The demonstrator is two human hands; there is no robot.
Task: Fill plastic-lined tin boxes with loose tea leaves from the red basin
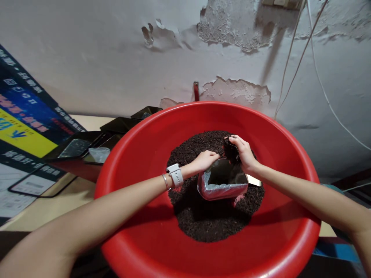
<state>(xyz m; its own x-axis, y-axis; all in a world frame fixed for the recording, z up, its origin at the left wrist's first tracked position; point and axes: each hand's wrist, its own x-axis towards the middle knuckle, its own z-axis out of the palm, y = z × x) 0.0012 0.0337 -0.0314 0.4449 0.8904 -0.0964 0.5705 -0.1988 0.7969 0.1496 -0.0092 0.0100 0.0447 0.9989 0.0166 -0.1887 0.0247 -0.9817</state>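
Observation:
A large red basin holds a heap of dark, loose tea leaves. On the heap sits a box-shaped container lined with clear plastic, its dark inside facing up. My left hand grips the container's far left rim, with the fingertips partly hidden. Above its far right side, my right hand is curled around a handful of tea leaves, some hanging below the fingers. A pale flat piece lies just right of the container; what it is, I cannot tell.
Left of the basin, several dark trays stand on a light tabletop, one with a clear plastic cup. A printed box leans at far left. Behind is a peeling wall with hanging cables at right.

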